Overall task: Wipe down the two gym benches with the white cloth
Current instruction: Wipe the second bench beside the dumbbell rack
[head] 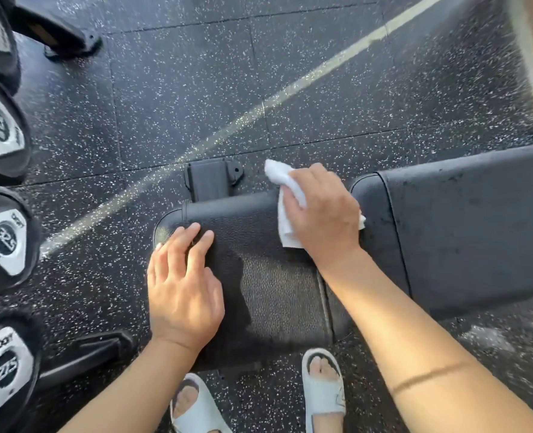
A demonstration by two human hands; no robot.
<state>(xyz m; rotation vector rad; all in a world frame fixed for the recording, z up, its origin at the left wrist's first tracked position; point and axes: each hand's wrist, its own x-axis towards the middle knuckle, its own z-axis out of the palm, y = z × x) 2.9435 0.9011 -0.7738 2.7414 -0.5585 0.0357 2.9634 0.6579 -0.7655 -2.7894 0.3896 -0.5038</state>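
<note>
A black padded gym bench lies across the view, with a short seat pad in front of me and a longer back pad to the right. My right hand grips the white cloth at the far edge of the seat pad, near the gap between the two pads. My left hand rests flat on the left end of the seat pad, fingers spread. Only one bench is in view.
Several black dumbbells with white number labels line the left edge. The floor is speckled black rubber with a pale line across it. A bench foot sticks out beyond the seat. My sandalled feet stand below the bench.
</note>
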